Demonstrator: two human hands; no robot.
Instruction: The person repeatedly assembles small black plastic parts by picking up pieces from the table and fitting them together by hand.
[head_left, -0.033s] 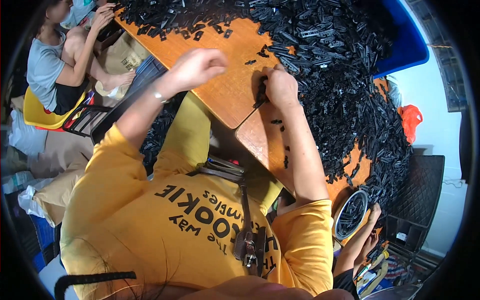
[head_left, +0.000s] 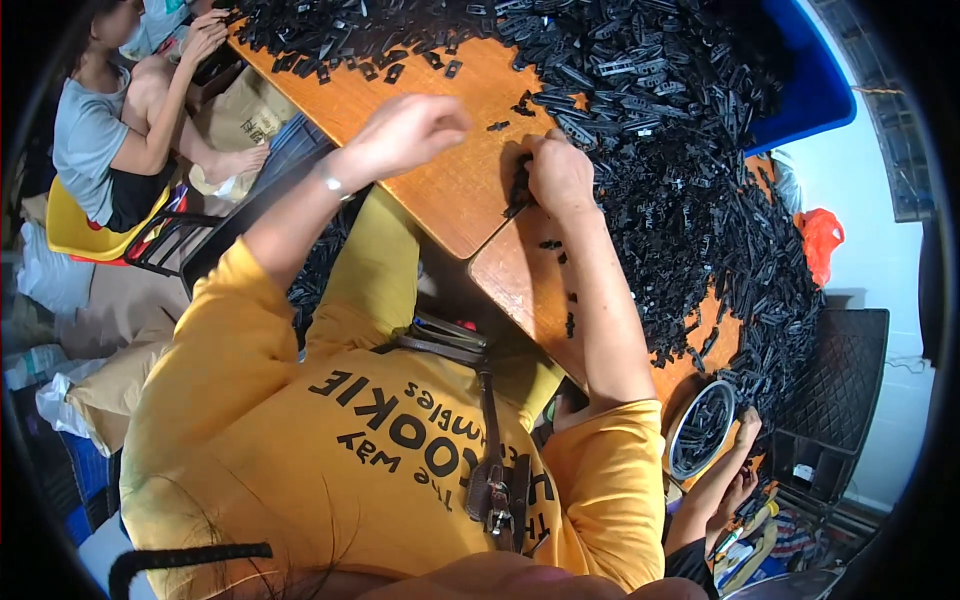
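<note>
My left hand hovers above the orange-brown wooden table, left of my right hand. It is smeared by motion, so whether it holds anything is hidden from me. My right hand is closed around a dark plastic part, which pokes out at its left side low over the tabletop. A few small black pieces lie on the wood just beyond that hand. Under my right forearm, more small black bits are scattered along the near table section.
A large heap of black plastic parts covers the far and right side. A blue bin stands at back right. By a round metal-rimmed bowl is another person's arm. A seated person works at far left.
My left hand has shifted a little to the right, toward my right hand. My right hand stays almost where it was, with the dark plastic part still in it.
</note>
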